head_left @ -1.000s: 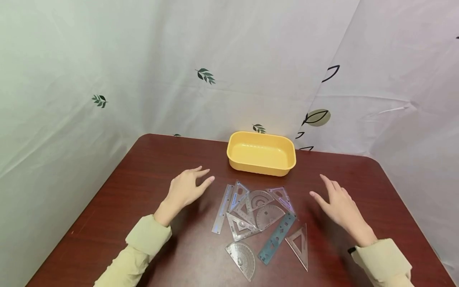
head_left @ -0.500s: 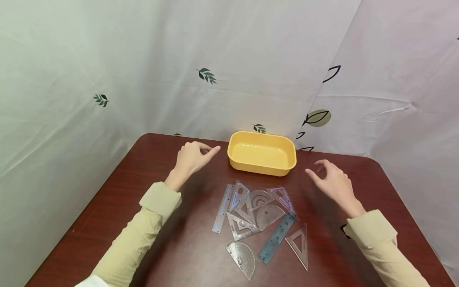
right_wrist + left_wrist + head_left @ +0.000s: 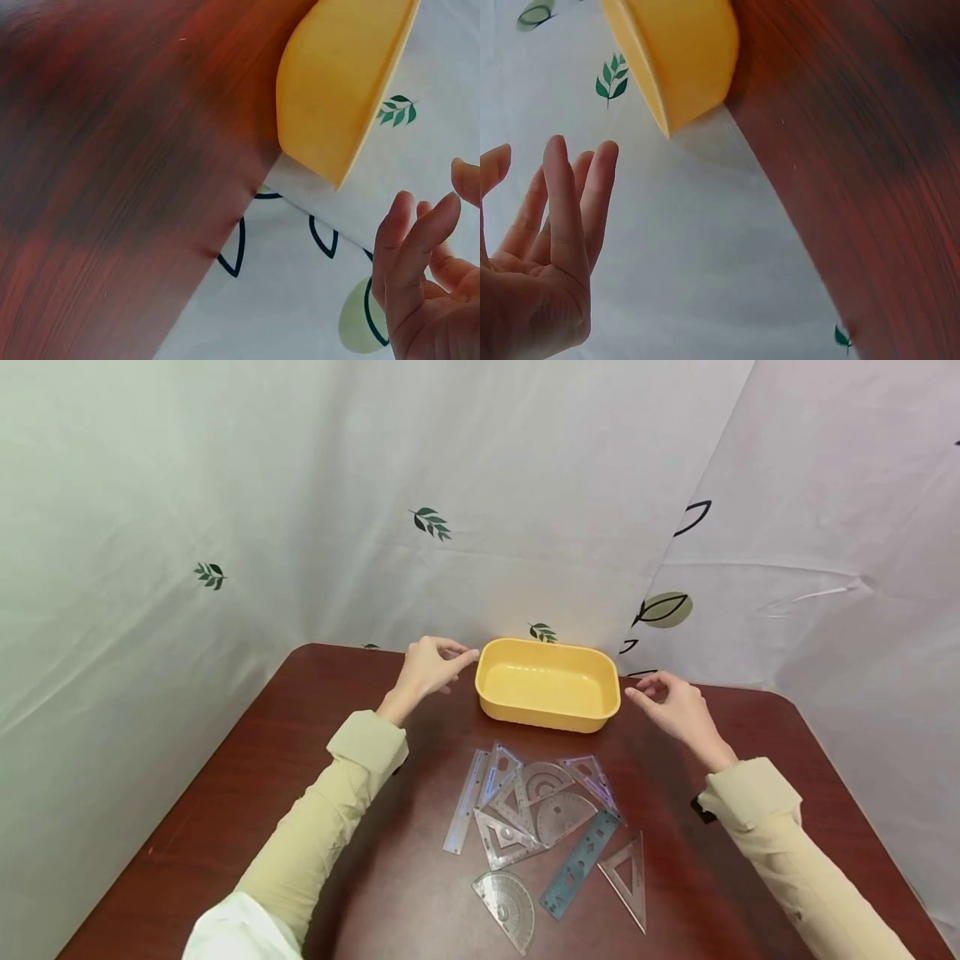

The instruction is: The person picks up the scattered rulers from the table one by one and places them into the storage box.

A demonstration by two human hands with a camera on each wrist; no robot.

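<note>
A yellow plastic basin point(image 3: 547, 720) stands at the back of the table, with nothing inside it. Just off its left end is my left hand point(image 3: 429, 667); in the left wrist view the fingers point(image 3: 564, 217) are extended and apart from the basin wall point(image 3: 686, 60). My right hand point(image 3: 678, 710) hovers off the right end, fingers loosely bent. The right wrist view shows a gap between those fingers point(image 3: 420, 247) and the basin point(image 3: 330, 82). Neither hand holds anything.
In front of the basin lie clear set squares point(image 3: 510, 839), protractors point(image 3: 510, 906), a clear ruler point(image 3: 465, 802) and a bluish ruler point(image 3: 579, 864), several of them overlapping. Another set square point(image 3: 628, 877) lies to the right. A patterned cloth point(image 3: 480, 485) hangs behind the dark red table point(image 3: 247, 793).
Both hands have moved forward and inward, from beside the rulers to the two ends of the basin. The basin and the drawing tools have stayed in place.
</note>
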